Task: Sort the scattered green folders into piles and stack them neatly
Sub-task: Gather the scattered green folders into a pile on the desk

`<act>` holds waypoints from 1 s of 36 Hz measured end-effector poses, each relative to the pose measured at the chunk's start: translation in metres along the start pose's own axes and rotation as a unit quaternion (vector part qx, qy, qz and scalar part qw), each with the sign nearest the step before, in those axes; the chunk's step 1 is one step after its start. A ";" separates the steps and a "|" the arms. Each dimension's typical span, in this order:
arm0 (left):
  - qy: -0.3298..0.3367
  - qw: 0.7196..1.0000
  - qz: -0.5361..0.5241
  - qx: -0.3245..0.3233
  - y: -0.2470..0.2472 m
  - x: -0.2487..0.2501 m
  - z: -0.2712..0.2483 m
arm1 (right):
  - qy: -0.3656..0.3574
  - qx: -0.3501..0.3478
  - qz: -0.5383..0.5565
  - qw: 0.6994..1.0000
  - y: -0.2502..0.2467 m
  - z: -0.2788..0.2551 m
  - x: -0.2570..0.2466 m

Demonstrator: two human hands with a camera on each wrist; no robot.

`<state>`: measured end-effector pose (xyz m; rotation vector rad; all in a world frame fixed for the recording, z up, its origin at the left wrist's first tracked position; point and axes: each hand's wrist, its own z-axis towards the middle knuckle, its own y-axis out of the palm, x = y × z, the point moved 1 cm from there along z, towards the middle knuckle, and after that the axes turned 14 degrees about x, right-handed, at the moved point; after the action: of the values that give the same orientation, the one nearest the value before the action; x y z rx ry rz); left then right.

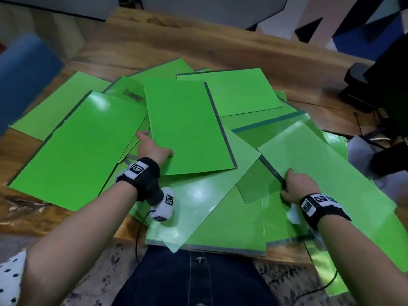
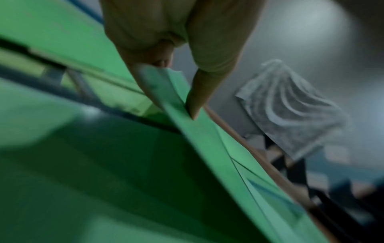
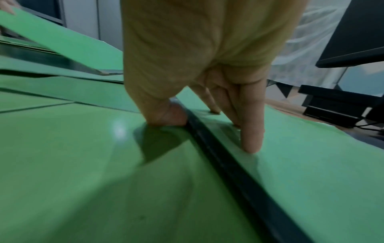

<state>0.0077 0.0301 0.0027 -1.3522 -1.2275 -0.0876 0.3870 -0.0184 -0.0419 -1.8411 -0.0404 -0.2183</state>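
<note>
Our left hand pinches the near left edge of a matte green folder, thumb on top and fingers beneath; in the left wrist view the thumb and fingers close on the raised sheet. That folder lies in the middle of the heap with its grey spine to the right, its near end lifted clear of the glossy ones below. Our right hand sets its fingertips on a pale glossy folder at the right, while the thumb hooks against its dark spine; we cannot tell whether the thumb has got under it.

To do this step well, we judge it best to lift each folder by one edge only, keep the spine straight so the cover does not flap open, and slide it free rather than drag its neighbours along. Glossy covers will likely slip, so a firm pinch near the spine helps.

The scattered folders overlap at all angles across a wooden table, some overhanging its near edge. Beyond stand a black monitor base, cables and a wall painted in blue, black and white shapes.
</note>
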 end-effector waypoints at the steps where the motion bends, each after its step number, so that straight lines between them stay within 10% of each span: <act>1: 0.035 0.999 -0.004 0.005 -0.006 0.000 -0.007 | -0.004 0.003 -0.005 1.000 -0.001 -0.002 -0.004; 10: 0.271 0.937 0.161 -0.151 -0.034 -0.028 -0.065 | -0.008 0.025 -0.048 0.999 -0.012 -0.008 -0.022; 18: 0.613 0.765 0.173 0.095 -0.061 0.025 -0.056 | -0.019 0.080 -0.117 0.990 -0.050 -0.017 -0.033; 23: 0.692 0.689 0.186 0.112 -0.071 0.092 -0.048 | 0.016 0.114 -0.106 0.988 -0.069 -0.018 -0.033; 31: 0.696 0.690 0.195 0.050 -0.085 0.190 -0.055 | 0.087 0.187 -0.047 0.977 -0.134 0.001 -0.021; 36: 0.630 0.767 0.116 0.047 -0.089 0.210 -0.037 | 0.072 0.222 -0.057 0.971 -0.151 -0.001 -0.022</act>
<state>0.0617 0.0954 0.2178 -0.9699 0.0907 -0.6398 0.3438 0.0250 0.0976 -1.3745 -0.0883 -0.3903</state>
